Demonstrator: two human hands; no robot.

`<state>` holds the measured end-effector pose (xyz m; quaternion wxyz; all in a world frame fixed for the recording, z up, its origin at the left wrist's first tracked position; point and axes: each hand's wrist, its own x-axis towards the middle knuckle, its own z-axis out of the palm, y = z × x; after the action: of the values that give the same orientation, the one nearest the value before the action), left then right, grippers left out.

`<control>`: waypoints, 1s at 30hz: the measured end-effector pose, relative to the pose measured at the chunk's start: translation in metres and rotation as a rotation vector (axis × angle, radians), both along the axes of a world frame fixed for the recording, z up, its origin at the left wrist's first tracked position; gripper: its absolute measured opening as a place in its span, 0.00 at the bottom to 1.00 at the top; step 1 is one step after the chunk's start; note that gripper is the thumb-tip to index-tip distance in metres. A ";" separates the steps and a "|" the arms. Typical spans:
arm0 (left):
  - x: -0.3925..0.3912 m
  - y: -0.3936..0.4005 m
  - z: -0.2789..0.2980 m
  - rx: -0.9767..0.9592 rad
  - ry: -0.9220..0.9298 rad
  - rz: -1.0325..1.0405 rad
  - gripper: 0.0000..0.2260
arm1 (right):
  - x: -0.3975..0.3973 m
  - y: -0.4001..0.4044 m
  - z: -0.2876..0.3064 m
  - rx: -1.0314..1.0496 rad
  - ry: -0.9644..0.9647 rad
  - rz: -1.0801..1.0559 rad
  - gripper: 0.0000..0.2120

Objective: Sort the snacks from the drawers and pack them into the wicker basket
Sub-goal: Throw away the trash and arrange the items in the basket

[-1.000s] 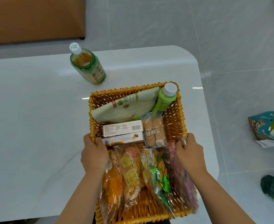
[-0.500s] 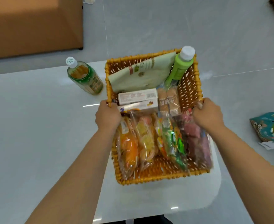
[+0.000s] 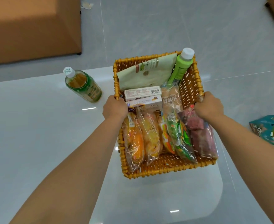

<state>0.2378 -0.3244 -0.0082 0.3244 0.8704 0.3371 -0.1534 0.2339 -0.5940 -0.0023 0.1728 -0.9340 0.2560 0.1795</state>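
Observation:
The wicker basket (image 3: 168,171) is at the far right corner of the white table (image 3: 36,135), its far end past the table's edge. My left hand (image 3: 114,108) grips its left rim and my right hand (image 3: 209,106) grips its right rim. Inside lie several clear-wrapped snack packs (image 3: 150,138), two white boxes (image 3: 142,92), a wrapped biscuit pack (image 3: 171,99), a pale green pouch (image 3: 147,71) and a light green bottle (image 3: 182,65) leaning in the far right corner.
A green tea bottle (image 3: 83,85) stands on the table left of the basket. Grey tiled floor lies beyond. A brown cabinet (image 3: 33,28) is at the far left, and a teal patterned bag (image 3: 272,130) sits on the floor at right.
The basket, held by both hands, has moved away from me toward the table's far right corner, and my arms have stretched out. The tea bottle stays in place.

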 end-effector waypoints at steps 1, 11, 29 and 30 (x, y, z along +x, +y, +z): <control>-0.007 -0.001 0.002 -0.006 0.002 -0.005 0.12 | -0.007 0.000 0.002 0.000 0.003 0.001 0.13; -0.094 -0.008 0.010 -0.013 0.050 -0.003 0.14 | -0.104 0.005 0.010 0.021 0.018 -0.081 0.13; -0.109 -0.004 0.024 -0.163 0.055 0.060 0.17 | -0.099 0.013 0.026 0.212 0.095 -0.182 0.24; -0.106 0.001 0.028 -0.198 0.060 0.081 0.19 | -0.097 0.018 0.031 0.232 0.060 -0.184 0.30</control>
<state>0.1316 -0.3232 0.0200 0.4046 0.8148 0.3647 -0.1986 0.1373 -0.5758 0.0284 0.2876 -0.8746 0.3231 0.2190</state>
